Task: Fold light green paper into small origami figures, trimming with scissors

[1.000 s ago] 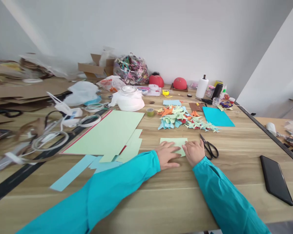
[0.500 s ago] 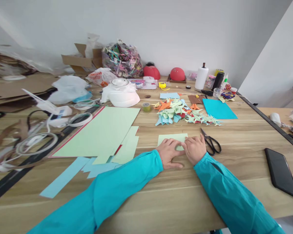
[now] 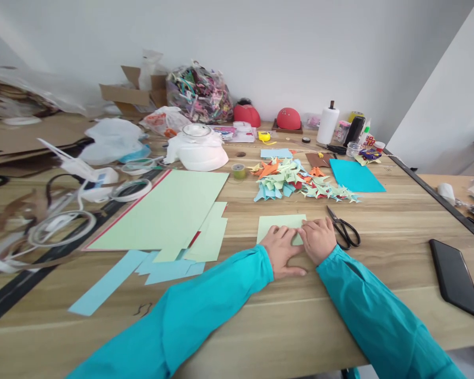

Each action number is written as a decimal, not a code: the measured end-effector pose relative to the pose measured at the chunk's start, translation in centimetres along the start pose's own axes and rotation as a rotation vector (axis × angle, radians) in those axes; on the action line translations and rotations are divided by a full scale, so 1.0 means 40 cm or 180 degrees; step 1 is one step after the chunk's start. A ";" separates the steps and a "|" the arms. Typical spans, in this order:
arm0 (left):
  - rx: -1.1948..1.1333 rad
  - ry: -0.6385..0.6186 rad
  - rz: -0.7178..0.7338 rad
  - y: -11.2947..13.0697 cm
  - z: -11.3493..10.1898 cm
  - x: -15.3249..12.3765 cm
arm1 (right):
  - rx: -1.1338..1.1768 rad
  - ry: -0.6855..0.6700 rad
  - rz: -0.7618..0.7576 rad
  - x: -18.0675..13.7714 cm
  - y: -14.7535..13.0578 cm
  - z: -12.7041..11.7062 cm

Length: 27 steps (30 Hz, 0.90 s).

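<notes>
A small pale green sheet of paper (image 3: 276, 223) lies on the wooden table in front of me. My left hand (image 3: 281, 251) rests flat across its lower part, fingers apart and thumb stretched out to the right. At the sheet's right edge is my right hand (image 3: 318, 241), its fingers curled and pressed together on the paper; the fingertips are partly hidden. Just right of that hand lie black-handled scissors (image 3: 348, 235), blades pointing away from me. Beyond the sheet sits a heap of folded paper pieces (image 3: 284, 179) in green, orange, blue and red.
Large green sheets (image 3: 161, 210) and blue paper strips (image 3: 108, 281) lie to the left. A black phone (image 3: 456, 279) is at the right. Cables (image 3: 63, 231) crowd the far left. Behind stand a white bottle-like roll (image 3: 327, 126), a turquoise sheet (image 3: 357, 176) and a tape roll (image 3: 239, 171).
My left hand has slid slightly right and down on the green paper, showing more of the sheet. My right hand stays at its right edge. The view has shifted a little.
</notes>
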<state>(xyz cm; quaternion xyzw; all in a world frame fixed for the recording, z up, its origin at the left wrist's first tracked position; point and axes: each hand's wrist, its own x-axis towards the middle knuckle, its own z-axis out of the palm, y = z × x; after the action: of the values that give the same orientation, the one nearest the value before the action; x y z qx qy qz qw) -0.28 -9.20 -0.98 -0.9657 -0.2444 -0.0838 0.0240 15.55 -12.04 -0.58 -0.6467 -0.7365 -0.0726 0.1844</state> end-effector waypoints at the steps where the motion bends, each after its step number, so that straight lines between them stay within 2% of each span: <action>1: -0.0043 0.0045 0.0009 -0.003 0.003 -0.008 | -0.0010 -0.0006 -0.0010 0.000 0.002 0.003; 7: -0.0268 0.0247 0.0081 -0.013 0.025 -0.048 | -0.0102 -0.0181 -0.0041 -0.005 0.012 0.011; 16: -0.0287 -0.0257 0.0066 -0.052 0.010 -0.138 | -0.0172 -0.0344 -0.0024 -0.004 0.019 0.013; 21: -0.0124 -0.0315 -0.0057 -0.080 -0.014 -0.203 | -0.0102 -0.0331 0.0010 -0.005 0.020 0.016; 27: -0.0002 -0.0298 -0.0171 -0.102 -0.024 -0.239 | -0.0034 -0.0247 -0.0062 -0.009 0.015 0.021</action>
<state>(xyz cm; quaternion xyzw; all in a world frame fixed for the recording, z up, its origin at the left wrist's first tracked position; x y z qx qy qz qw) -10.64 -10.16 -1.66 -0.9617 -0.2711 -0.0393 0.0100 16.01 -11.98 -1.57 -0.6429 -0.7490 -0.0532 0.1515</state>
